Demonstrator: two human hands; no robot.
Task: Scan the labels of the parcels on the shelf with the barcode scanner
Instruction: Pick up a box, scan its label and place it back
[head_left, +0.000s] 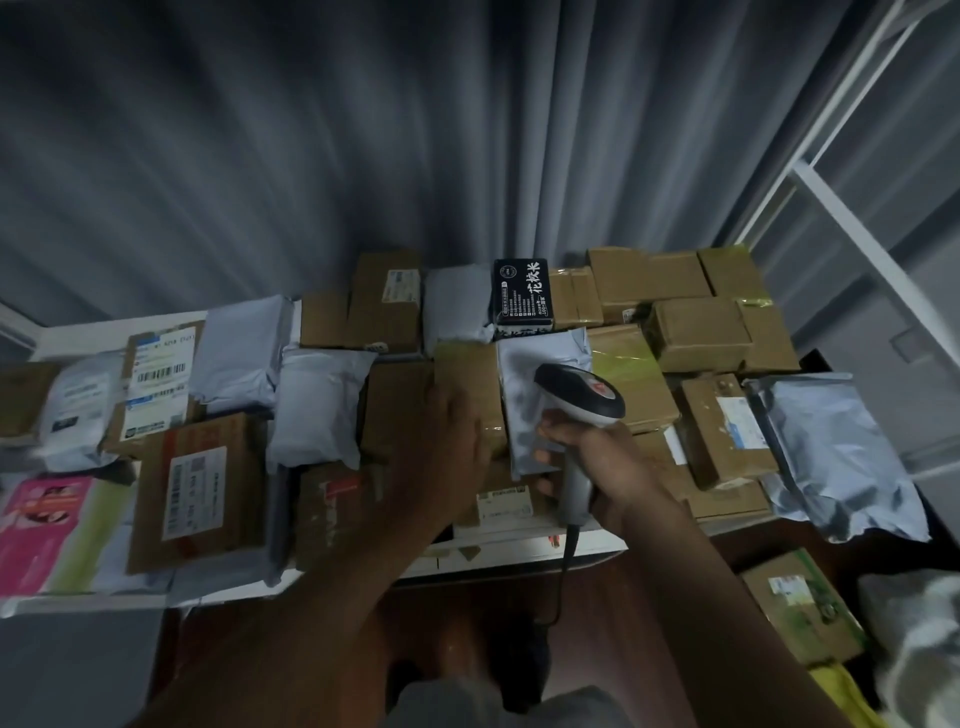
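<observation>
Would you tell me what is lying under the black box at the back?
The black box rests on a grey mailer and a cardboard box; anything beneath those is hidden.

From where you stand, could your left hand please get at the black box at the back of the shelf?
Probably yes: the left hand is free above the parcels, and the black box lies uncovered beyond it, a forward stretch away.

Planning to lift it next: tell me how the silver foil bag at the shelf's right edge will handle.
The silver foil bag looks crinkled and soft, so probably floppy. Its glossy film may be slippery. It overhangs the shelf edge, so a push could tip it off.
</observation>
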